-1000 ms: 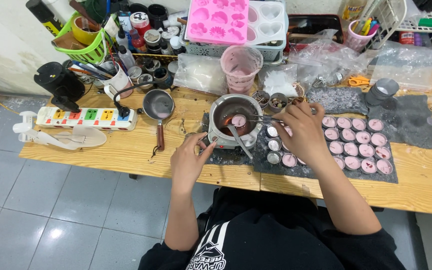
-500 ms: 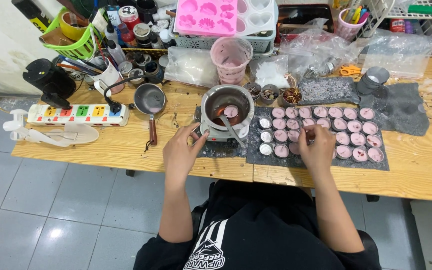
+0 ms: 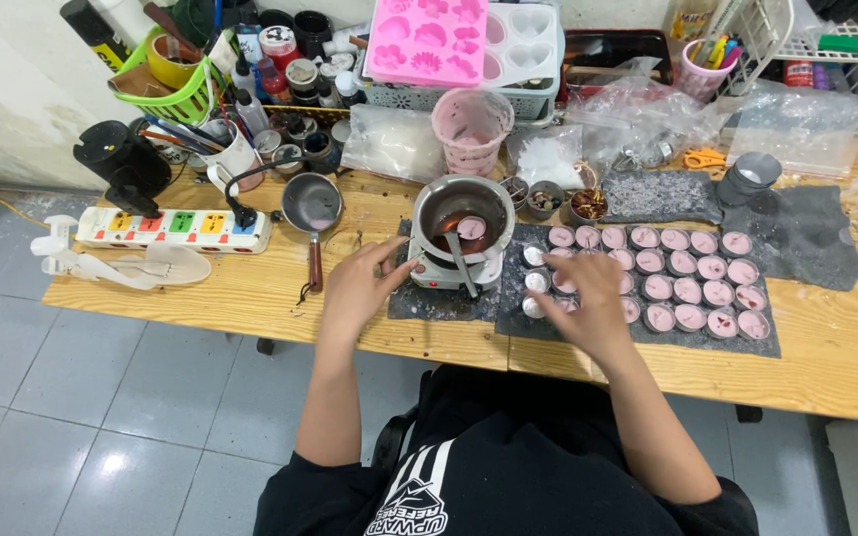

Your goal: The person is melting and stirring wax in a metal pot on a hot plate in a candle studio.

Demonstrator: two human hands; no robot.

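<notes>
Two hands are down on the desk point(image 3: 250, 298), and I read the step as tending the small candle cups point(image 3: 692, 288) on the dark mat point(image 3: 806, 238). My right hand point(image 3: 583, 303) lies over the cups at the mat's near left corner, fingers spread and curved down; whether they pinch a cup I cannot tell, since the hand hides what is under it. My left hand point(image 3: 355, 288) rests at 9 o'clock from the small hot plate point(image 3: 449, 273), fingers loose and reaching to its front edge, gripping nothing that I can see. The melting pot point(image 3: 464, 208) sits on the plate with pink wax and a stirrer point(image 3: 459, 263) leaning out toward me. To do this well, I judge, I should handle one cup at a time by its rim, keep it level, and keep my left wrist clear of the stirrer handle.
</notes>
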